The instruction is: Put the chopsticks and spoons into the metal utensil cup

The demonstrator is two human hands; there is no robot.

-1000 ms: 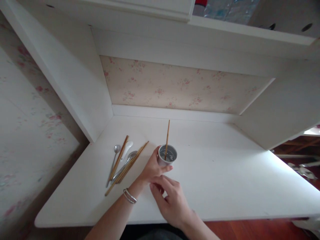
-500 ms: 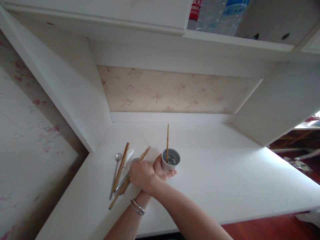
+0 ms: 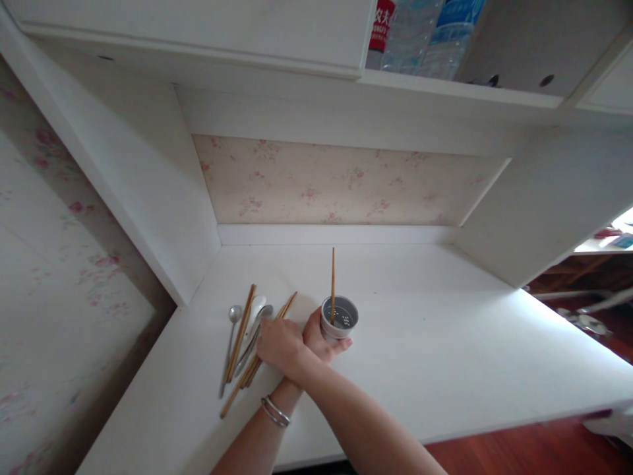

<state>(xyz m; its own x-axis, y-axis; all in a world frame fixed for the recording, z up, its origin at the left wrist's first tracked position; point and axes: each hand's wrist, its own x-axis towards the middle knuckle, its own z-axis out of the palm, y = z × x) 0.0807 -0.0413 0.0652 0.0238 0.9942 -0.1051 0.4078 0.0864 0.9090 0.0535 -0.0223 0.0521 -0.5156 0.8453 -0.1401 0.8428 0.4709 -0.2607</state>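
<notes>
My left hand (image 3: 319, 340), its wrist in silver bangles, is wrapped around a grey utensil holder (image 3: 340, 334) with drain holes in its floor. A single wooden chopstick (image 3: 333, 280) stands upright in the holder. Crossed over the left wrist, my right hand (image 3: 281, 346) is closed above a loose bunch of chopsticks (image 3: 237, 394); its fingertips are hidden, so what it grips cannot be made out. Just beside its fingers lies a metal spoon (image 3: 268, 311). Further left are a white spoon (image 3: 256, 305), another pair of chopsticks (image 3: 242, 330) and a long-handled metal spoon (image 3: 234, 314).
All of this rests on a white desktop (image 3: 420, 356) under a white overhead cabinet (image 3: 198, 33). Plastic bottles (image 3: 410, 36) stand on its shelf. White side panels (image 3: 133, 171) bound the desk at left and right, and a papered back panel (image 3: 326, 181) closes it behind.
The metal spoon beside my right hand has shifted slightly, and more of its bowl shows. My left hand keeps the holder in place. The view has tilted a little.
</notes>
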